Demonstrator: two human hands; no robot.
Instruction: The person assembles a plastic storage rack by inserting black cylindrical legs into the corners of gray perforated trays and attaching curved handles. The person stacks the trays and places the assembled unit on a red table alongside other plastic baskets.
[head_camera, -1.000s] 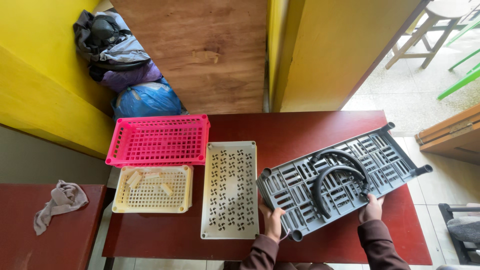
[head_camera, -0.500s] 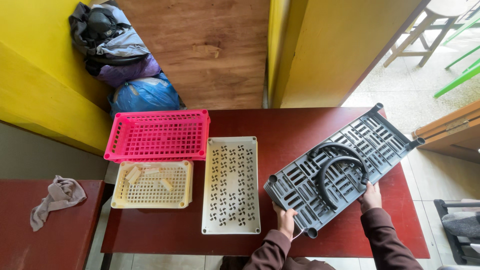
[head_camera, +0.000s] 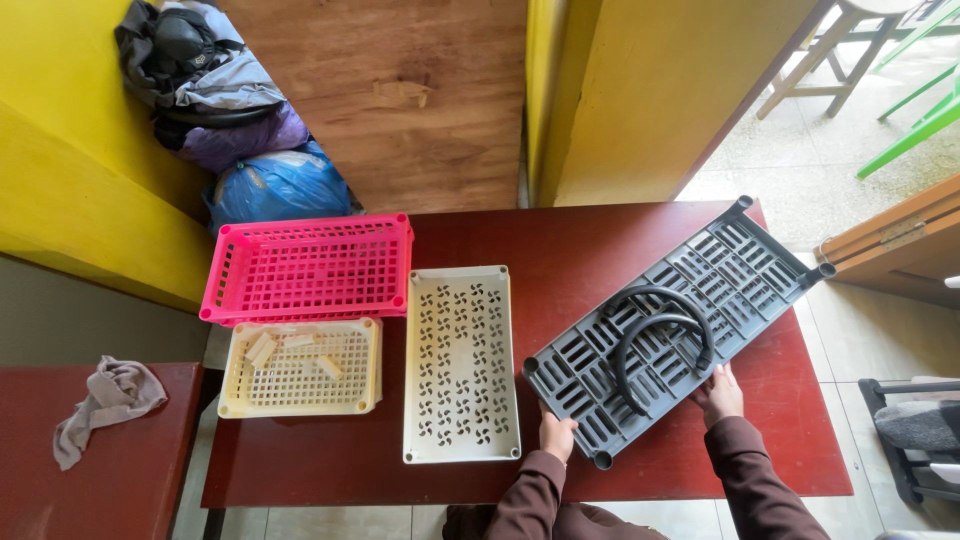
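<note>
So the dark red wooden table (head_camera: 600, 240) has a pink plastic basket (head_camera: 308, 266), a cream plastic basket (head_camera: 302, 368) and a flat white perforated plastic panel (head_camera: 461, 362) sitting left of the grey plastic lattice shelf (head_camera: 675, 325). That shelf lies diagonally on the right, two black curved handles (head_camera: 655, 335) on top. The left hand (head_camera: 556, 436) and right hand (head_camera: 720, 394) both grip its near edge, fingers curled over it.

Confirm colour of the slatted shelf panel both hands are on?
Dark grey shelf panel, with black curved pieces lying on it; the head view shows it clearly.

Grey slatted shelf (head_camera: 672, 327) now swung steeper across the table, both hands shifted along its near edge.
</note>
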